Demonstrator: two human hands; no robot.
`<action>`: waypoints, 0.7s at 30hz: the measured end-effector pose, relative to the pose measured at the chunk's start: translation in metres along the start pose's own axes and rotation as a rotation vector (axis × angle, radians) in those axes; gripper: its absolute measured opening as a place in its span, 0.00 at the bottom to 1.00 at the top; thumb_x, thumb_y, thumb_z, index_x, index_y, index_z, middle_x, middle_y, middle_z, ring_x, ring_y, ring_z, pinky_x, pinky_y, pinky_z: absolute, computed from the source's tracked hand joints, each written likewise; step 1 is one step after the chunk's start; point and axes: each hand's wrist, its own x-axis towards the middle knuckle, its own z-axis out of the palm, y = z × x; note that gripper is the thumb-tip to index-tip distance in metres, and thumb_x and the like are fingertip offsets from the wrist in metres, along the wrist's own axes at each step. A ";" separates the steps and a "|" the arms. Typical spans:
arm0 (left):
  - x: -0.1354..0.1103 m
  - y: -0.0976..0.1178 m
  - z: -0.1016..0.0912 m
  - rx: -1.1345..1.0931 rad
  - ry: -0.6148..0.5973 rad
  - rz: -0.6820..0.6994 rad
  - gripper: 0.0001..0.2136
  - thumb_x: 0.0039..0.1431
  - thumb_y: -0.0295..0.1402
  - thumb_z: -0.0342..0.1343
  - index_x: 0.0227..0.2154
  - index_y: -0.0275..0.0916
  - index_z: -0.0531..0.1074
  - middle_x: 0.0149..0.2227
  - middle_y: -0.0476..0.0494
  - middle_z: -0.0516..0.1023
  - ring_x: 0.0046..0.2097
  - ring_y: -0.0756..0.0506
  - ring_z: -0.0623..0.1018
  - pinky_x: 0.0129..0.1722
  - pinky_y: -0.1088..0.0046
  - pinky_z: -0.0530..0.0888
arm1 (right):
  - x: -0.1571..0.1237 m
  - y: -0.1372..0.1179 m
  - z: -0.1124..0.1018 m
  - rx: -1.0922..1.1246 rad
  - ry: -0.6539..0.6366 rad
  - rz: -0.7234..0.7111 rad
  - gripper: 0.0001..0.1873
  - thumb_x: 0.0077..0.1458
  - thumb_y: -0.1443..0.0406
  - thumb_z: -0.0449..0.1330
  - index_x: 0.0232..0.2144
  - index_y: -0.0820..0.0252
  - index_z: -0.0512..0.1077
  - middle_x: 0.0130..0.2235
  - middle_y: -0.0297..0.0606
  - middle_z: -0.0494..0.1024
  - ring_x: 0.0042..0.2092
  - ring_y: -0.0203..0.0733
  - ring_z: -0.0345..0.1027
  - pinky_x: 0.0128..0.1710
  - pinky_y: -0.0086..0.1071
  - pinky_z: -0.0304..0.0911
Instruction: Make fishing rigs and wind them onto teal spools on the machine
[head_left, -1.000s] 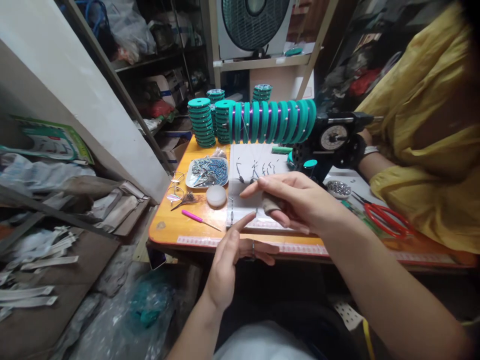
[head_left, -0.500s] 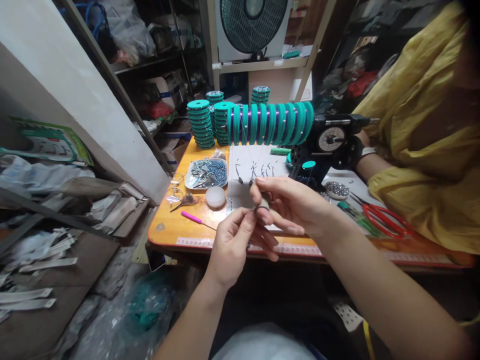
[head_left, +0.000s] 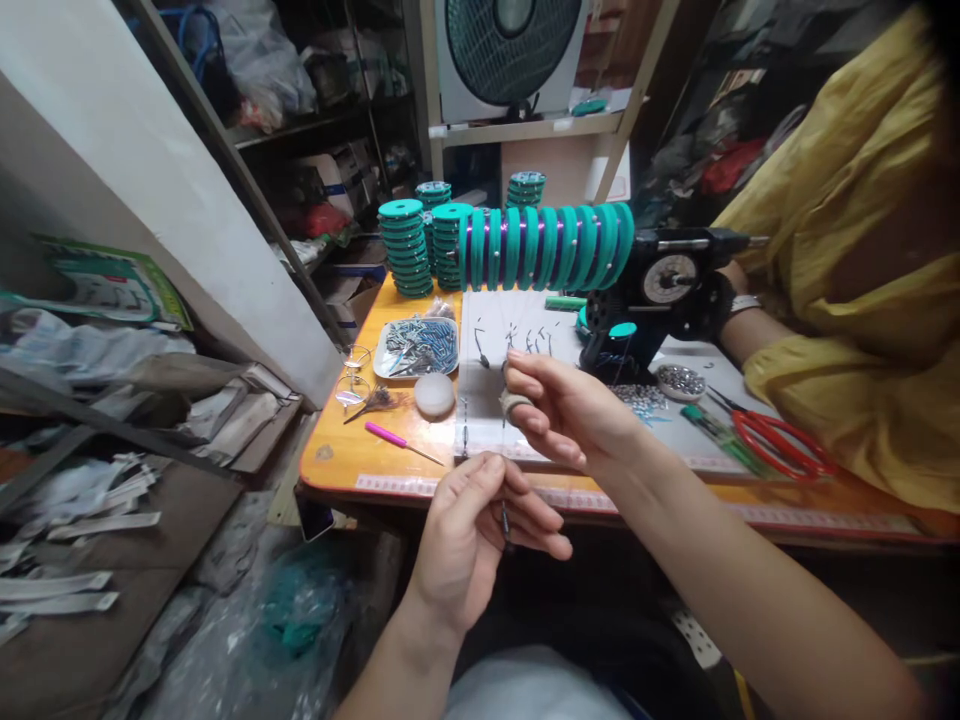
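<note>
My left hand (head_left: 469, 525) is pinched, thumb against index finger, on a line too thin to trace clearly. A small dark slim piece (head_left: 505, 522) hangs under its fingers, beside the palm. Higher up and apart from it, my right hand (head_left: 551, 400) has thumb and index finger pressed together; what they hold is too fine to make out. A beige wrap (head_left: 514, 402) circles one of its fingers. Behind the hands, a row of teal spools (head_left: 547, 248) is mounted on a black winding machine (head_left: 660, 285). Several dark small pieces (head_left: 482, 360) lie on the white board (head_left: 487, 310).
A tray of small blue-grey parts (head_left: 416, 347), a round white container (head_left: 434, 396) and a pink-handled tool (head_left: 386, 434) are at left. Stacked teal spools (head_left: 405, 250) stand behind. At right are red-handled scissors (head_left: 780, 445), a dish of metal bits (head_left: 681, 380) and a person's yellow sleeve (head_left: 825, 200).
My hands, together before, have moved apart: the left down toward me, the right staying higher. The small dark piece now shows hanging beneath my left fingers.
</note>
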 end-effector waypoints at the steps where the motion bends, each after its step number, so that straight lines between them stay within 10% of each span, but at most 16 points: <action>1: -0.001 -0.001 0.000 -0.013 0.001 -0.005 0.14 0.67 0.34 0.49 0.29 0.32 0.72 0.25 0.41 0.81 0.24 0.46 0.81 0.27 0.73 0.78 | 0.000 0.001 0.000 0.003 0.001 0.003 0.22 0.65 0.57 0.47 0.20 0.60 0.56 0.15 0.29 0.67 0.08 0.27 0.52 0.04 0.17 0.41; 21: -0.005 -0.008 -0.002 -0.062 -0.015 -0.004 0.10 0.70 0.31 0.42 0.33 0.36 0.63 0.23 0.46 0.79 0.18 0.50 0.78 0.23 0.76 0.77 | 0.003 0.003 -0.010 0.008 -0.060 -0.039 0.21 0.56 0.56 0.60 0.20 0.59 0.56 0.15 0.27 0.68 0.08 0.26 0.53 0.05 0.17 0.42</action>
